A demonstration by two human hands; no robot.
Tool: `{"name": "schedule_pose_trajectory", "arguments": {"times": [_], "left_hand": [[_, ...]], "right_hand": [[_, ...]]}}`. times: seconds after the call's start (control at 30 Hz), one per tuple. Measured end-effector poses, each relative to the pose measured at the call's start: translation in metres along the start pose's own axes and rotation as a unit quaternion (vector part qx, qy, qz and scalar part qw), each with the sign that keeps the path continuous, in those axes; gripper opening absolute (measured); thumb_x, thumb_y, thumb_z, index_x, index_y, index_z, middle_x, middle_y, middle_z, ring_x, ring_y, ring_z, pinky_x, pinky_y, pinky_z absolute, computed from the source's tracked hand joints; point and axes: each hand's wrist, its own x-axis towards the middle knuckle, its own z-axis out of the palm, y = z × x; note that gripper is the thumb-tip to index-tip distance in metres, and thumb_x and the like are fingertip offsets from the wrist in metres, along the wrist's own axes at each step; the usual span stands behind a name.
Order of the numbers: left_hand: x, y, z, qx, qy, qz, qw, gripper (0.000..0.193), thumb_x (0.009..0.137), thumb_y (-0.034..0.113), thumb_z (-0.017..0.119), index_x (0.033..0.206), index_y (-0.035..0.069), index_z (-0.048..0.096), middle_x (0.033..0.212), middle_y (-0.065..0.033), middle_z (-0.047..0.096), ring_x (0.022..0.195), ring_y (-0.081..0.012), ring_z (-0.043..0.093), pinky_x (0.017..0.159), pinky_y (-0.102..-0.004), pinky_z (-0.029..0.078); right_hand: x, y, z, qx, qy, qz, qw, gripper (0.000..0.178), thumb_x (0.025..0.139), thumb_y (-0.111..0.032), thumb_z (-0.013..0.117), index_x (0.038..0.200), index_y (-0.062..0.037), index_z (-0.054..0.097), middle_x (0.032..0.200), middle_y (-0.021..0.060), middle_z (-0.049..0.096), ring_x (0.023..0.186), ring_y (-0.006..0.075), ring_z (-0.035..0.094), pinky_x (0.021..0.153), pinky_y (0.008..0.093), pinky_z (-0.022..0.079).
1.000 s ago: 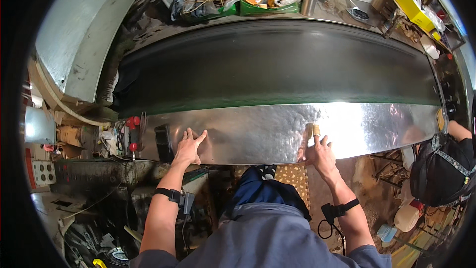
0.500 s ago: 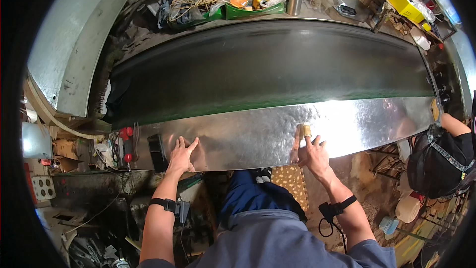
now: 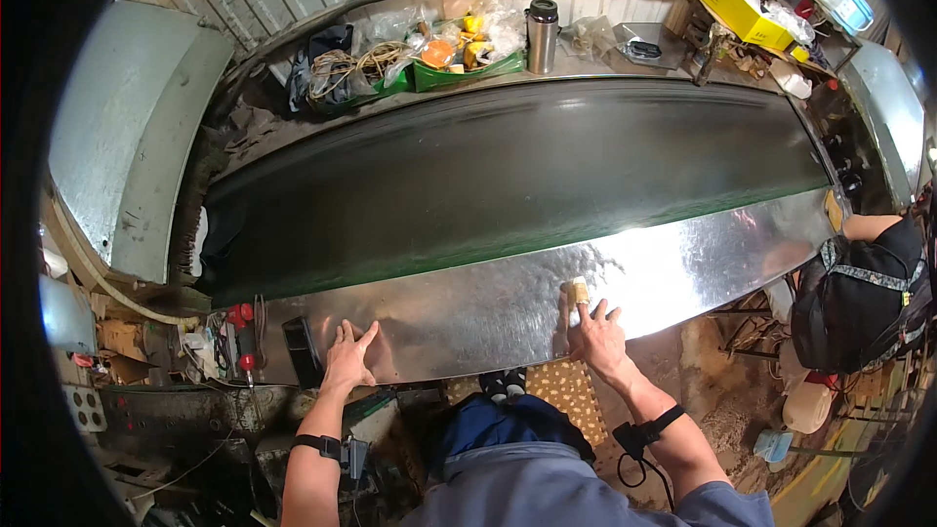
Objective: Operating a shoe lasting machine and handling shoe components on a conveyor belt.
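A long, shiny metal sheet-like surface [image 3: 468,332] stretches across in front of me, bright with reflections. My left hand [image 3: 348,356] rests on its near left part, fingers spread and holding nothing. Just left of that hand lies a flat black rectangular object [image 3: 303,351]. My right hand [image 3: 600,340] touches the surface right of the middle, with its fingers stretched forward and apart. A tan band-like piece [image 3: 581,291] shows at the end of one finger; whether it is wrapped around the fingertip cannot be made out.
A dark belt-like surface [image 3: 508,176] lies beyond the metal. Farther back, a shelf holds a steel flask [image 3: 543,36], bagged items [image 3: 468,49] and a yellow box [image 3: 742,8]. A red-handled tool [image 3: 240,315] lies left. Another person's arm [image 3: 872,226] and black bag [image 3: 859,307] are at right.
The view has tilted up, so the surface and both hands sit lower in the picture and more wall shows. Both hands stay at about the same places on the metal.
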Motion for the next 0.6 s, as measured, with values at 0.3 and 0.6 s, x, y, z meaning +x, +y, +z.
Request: {"name": "schedule_pose_trajectory", "arguments": {"times": [0.3,0.6], "left_hand": [[0.009,0.002,0.004,-0.001,0.003,-0.006,1.000,0.135,0.043,0.017,0.098,0.157,0.037,0.028,0.159,-0.0341,0.021,0.147,-0.0451,0.028,0.114,-0.0484,0.038],[0.018,0.002,0.007,0.030,-0.015,-0.012,0.999,0.139,0.043,0.017,0.098,0.158,0.038,0.024,0.159,-0.0316,0.022,0.148,-0.0402,0.029,0.112,-0.0463,0.041]], "right_hand": [[0.009,0.010,0.027,-0.042,0.054,-0.027,0.997,0.076,0.076,-0.019,0.073,0.142,-0.0016,0.040,0.128,0.0495,0.043,0.113,0.0706,0.048,0.084,0.0610,0.056],[0.011,-0.007,0.008,0.007,0.028,0.031,0.999,0.097,0.062,-0.015,0.087,0.145,-0.0045,0.037,0.133,0.0470,0.040,0.116,0.0737,0.044,0.076,0.0568,0.061]]}}
